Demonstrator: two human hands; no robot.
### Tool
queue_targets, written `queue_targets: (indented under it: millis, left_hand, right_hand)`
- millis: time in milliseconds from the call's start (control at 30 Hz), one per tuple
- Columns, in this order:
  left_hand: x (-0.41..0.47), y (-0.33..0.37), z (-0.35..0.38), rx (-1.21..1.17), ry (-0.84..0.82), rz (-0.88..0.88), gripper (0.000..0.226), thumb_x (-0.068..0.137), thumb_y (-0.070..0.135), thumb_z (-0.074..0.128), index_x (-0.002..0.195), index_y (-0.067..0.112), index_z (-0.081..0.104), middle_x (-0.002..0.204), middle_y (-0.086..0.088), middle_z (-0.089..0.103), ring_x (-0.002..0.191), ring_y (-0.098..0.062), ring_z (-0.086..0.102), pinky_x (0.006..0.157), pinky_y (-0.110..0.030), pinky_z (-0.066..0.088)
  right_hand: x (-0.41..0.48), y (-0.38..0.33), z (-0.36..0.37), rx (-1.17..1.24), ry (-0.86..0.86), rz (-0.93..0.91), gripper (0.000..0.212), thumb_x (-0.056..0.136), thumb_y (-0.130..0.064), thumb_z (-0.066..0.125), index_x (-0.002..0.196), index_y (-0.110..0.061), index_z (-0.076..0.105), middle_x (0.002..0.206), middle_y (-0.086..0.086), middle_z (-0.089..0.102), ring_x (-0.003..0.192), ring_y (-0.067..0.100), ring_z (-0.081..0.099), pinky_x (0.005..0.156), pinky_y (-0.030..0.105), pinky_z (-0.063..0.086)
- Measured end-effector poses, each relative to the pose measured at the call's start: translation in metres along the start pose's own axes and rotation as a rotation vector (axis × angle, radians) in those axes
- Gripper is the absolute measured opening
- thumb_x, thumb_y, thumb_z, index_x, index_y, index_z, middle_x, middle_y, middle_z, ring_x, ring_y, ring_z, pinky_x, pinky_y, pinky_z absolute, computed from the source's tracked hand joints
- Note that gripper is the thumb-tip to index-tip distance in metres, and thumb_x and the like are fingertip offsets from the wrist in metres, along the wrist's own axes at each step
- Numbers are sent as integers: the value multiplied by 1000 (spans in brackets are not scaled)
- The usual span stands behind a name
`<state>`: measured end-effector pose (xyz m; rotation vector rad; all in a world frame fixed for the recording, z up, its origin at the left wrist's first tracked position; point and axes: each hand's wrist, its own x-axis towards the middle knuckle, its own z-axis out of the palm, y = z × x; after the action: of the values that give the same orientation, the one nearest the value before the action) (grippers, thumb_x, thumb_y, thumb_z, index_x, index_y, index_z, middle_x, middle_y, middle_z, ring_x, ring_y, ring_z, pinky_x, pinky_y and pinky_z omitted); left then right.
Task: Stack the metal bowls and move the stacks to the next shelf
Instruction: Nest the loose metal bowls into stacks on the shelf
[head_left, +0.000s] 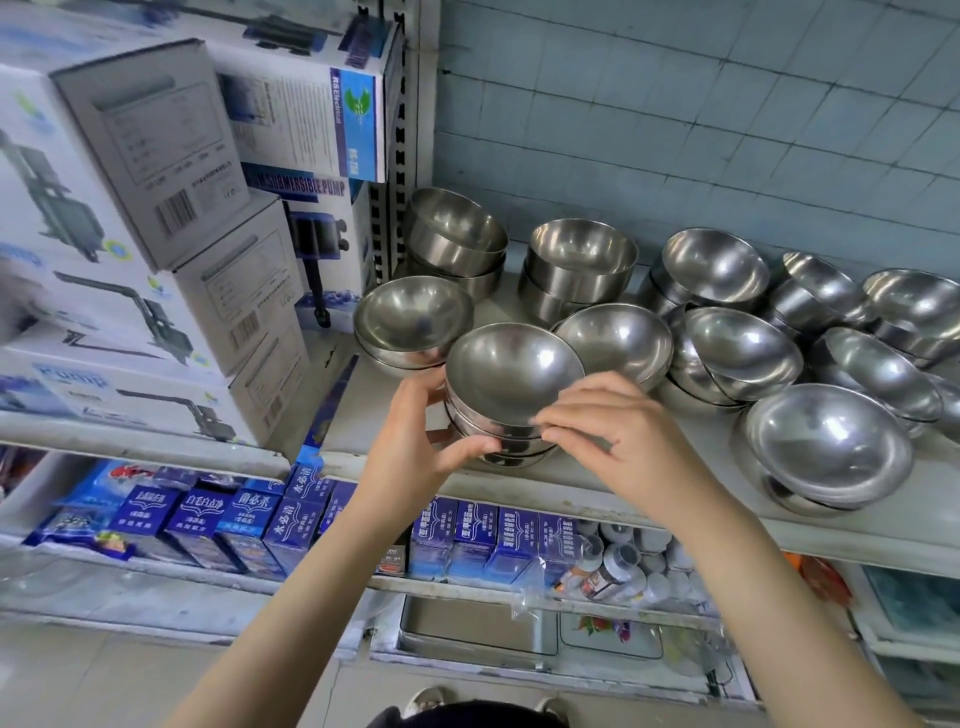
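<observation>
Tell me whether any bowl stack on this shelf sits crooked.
Yes. The stack right of centre has its upper bowls tipped sideways, not nested flat, and the stack farther right leans likewise. The held stack, gripped by the left hand and right hand, looks straighter.

silver metal bowls (514, 374), blue small boxes (470, 535), pale blue wall tiles (675, 104)

Bowl stack (511, 395) at shelf (597, 483) front edge, left hand (415, 447) on its left, right hand (613, 436) on its right. More bowls (582, 265) behind and right. Boxes (130, 208) left. Cartons (202, 525) below.
</observation>
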<state>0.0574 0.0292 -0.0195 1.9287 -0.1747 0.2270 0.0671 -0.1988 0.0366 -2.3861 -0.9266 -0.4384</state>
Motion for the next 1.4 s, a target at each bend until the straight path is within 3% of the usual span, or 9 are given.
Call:
queue_targets:
  millis: [200, 300, 400, 533, 700, 767, 867, 1033, 1400]
  left_hand:
    - [0, 0, 1, -5, -5, -11, 96, 61, 77, 65, 136, 23, 39, 137, 6, 48, 117, 22, 41, 88, 3, 34]
    - [-1, -1, 1, 1, -50, -9, 98, 60, 69, 72, 139, 27, 32, 139, 8, 42, 121, 20, 39, 95, -8, 43]
    - [-1, 0, 1, 77, -58, -29, 110, 57, 67, 74, 146, 21, 30, 136, 15, 42, 124, 0, 46, 100, -27, 46]
    - [-2, 3, 1, 51, -55, -45, 110, 54, 63, 75, 146, 19, 32, 133, 15, 45, 122, -3, 48, 100, -28, 48]
    - [-2, 3, 1, 47, -48, -69, 107, 56, 59, 78, 145, 19, 33, 136, 11, 47, 121, -3, 48, 100, -26, 47]
    - [-1, 3, 0, 49, -51, -71, 106, 56, 57, 79, 144, 20, 33, 135, 12, 46, 121, -2, 48, 99, -24, 46]
    - [0, 4, 0, 67, -46, -70, 103, 57, 53, 81, 142, 20, 33, 132, 17, 45, 119, 1, 47, 95, -16, 44]
    - [0, 7, 1, 59, -39, -65, 102, 57, 54, 80, 141, 19, 35, 130, 18, 46, 110, 11, 49, 82, 0, 41]
    - [-2, 8, 0, 76, -43, -84, 108, 52, 64, 76, 141, 19, 35, 135, 15, 48, 121, 2, 47, 100, -28, 47]
  right_hand:
    - [-2, 1, 0, 71, 18, 49, 30, 90, -33, 65, 116, -21, 73, 117, -11, 70, 115, 11, 56, 104, 22, 40]
    - [-5, 7, -14, 77, 118, 154, 41, 88, -40, 66, 124, -21, 69, 132, -10, 61, 125, 8, 52, 111, 19, 29]
    - [-10, 33, -33, -94, 172, 275, 42, 88, -44, 63, 122, -20, 69, 128, -11, 61, 119, 3, 46, 110, 13, 23]
    - [-16, 59, -38, -208, 47, 303, 31, 85, -32, 71, 111, -16, 75, 108, -9, 68, 115, 18, 51, 101, 30, 35]
    - [-7, 61, -40, -202, 80, 259, 9, 79, -13, 79, 88, -13, 78, 85, -1, 73, 93, 25, 60, 88, 24, 41]
    - [-5, 57, -42, -147, 179, 278, 6, 82, -15, 78, 88, -13, 78, 85, -1, 73, 90, 21, 61, 86, 16, 39]
    - [-2, 40, -48, -108, 321, 231, 5, 84, -12, 77, 88, -10, 77, 83, -1, 71, 87, 17, 60, 85, 20, 44]
    - [13, -1, -37, 32, 256, 85, 11, 83, -22, 74, 89, -14, 78, 89, -10, 71, 94, 15, 63, 91, 25, 47]
    - [5, -2, -13, 116, 80, 82, 26, 84, -34, 72, 106, -20, 77, 104, -15, 73, 113, 4, 57, 101, 17, 42]
